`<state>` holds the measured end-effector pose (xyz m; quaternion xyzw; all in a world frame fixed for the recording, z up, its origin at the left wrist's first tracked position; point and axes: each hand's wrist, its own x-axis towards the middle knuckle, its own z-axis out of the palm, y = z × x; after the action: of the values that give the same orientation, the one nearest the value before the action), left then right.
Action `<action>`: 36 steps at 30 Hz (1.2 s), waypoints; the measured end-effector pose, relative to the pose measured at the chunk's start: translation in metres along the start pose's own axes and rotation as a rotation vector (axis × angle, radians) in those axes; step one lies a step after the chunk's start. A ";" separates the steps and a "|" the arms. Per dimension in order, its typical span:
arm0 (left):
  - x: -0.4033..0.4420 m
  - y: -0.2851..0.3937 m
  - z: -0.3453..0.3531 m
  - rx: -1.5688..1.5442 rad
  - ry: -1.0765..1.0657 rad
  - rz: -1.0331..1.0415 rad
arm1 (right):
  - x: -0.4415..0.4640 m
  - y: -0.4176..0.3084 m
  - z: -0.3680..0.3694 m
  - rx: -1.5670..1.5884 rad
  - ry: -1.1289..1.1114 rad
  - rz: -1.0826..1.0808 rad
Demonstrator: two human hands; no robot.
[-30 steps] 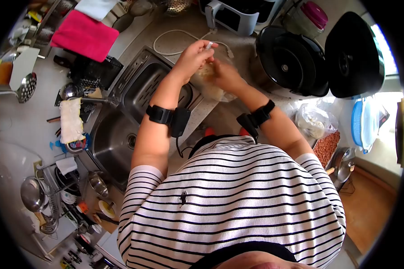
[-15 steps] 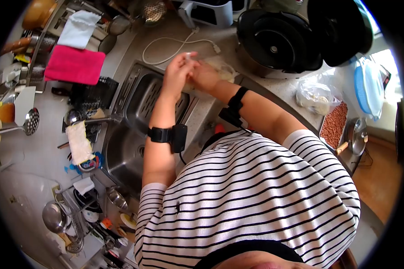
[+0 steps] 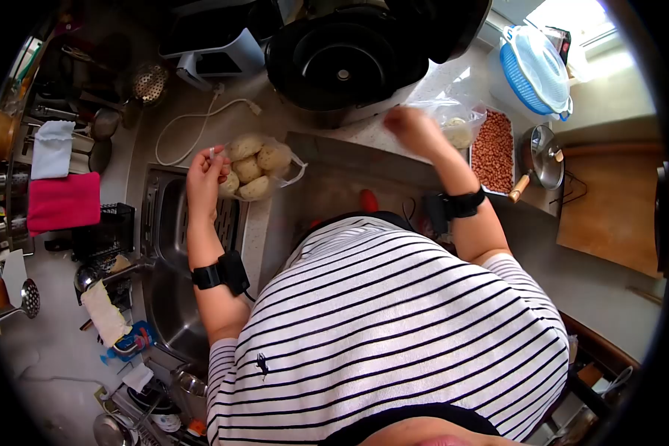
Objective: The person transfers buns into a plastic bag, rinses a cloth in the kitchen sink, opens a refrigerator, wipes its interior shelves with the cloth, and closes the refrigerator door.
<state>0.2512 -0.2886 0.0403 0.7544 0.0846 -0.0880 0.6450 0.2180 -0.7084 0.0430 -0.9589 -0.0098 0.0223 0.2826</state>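
A clear plastic bag (image 3: 254, 165) holding several pale, round, bun-like pieces rests at the counter edge beside the sink. My left hand (image 3: 205, 177) is at its left side, fingers closed on the plastic there. My right hand (image 3: 416, 132) is in the air over the counter to the right, smeared by motion, so its fingers cannot be made out. Just right of that hand lies a second plastic bag (image 3: 459, 128) with pale contents. Beside this bag sits a tray of reddish-brown peanuts or beans (image 3: 492, 152).
An open black cooker (image 3: 342, 70) stands at the back, near a white cable (image 3: 172, 134). The steel sink (image 3: 175, 293) is on my left. To the right are a blue colander (image 3: 531, 70) and a lidded pot (image 3: 544, 157). Utensils and cloths line the left wall.
My hands were together at the bag near the sink. My right hand has moved away to the right, while my left stays with the bag. The whole view has shifted rightward.
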 end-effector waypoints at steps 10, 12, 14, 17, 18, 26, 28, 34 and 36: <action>0.000 -0.004 0.024 0.016 0.118 0.026 | 0.028 0.192 0.014 -0.324 -0.123 0.425; 0.000 -0.004 0.022 0.023 0.133 0.019 | 0.028 0.183 0.012 -0.251 -0.150 0.405; -0.004 -0.008 0.020 0.039 0.145 0.005 | 0.028 0.167 0.011 -0.212 -0.199 0.431; 0.000 -0.020 0.014 -0.031 0.129 0.028 | 0.024 0.167 0.030 -0.311 -0.161 0.385; 0.002 -0.021 0.014 0.010 0.131 0.038 | 0.024 0.165 0.034 -0.370 -0.126 0.351; 0.000 -0.021 0.002 0.217 0.208 0.087 | 0.016 0.122 -0.016 -0.557 -0.145 0.283; 0.000 -0.023 -0.001 0.334 0.262 0.143 | 0.016 0.125 -0.029 -0.597 -0.330 0.243; -0.006 -0.013 0.000 0.611 0.356 0.175 | 0.010 0.121 -0.073 0.019 -0.491 0.482; -0.005 -0.015 -0.003 0.598 0.353 0.180 | 0.005 0.122 -0.082 -0.190 -0.472 0.436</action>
<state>0.2425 -0.2838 0.0275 0.9177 0.0986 0.0799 0.3765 0.2276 -0.8556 0.0454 -0.9288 0.1284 0.3029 0.1704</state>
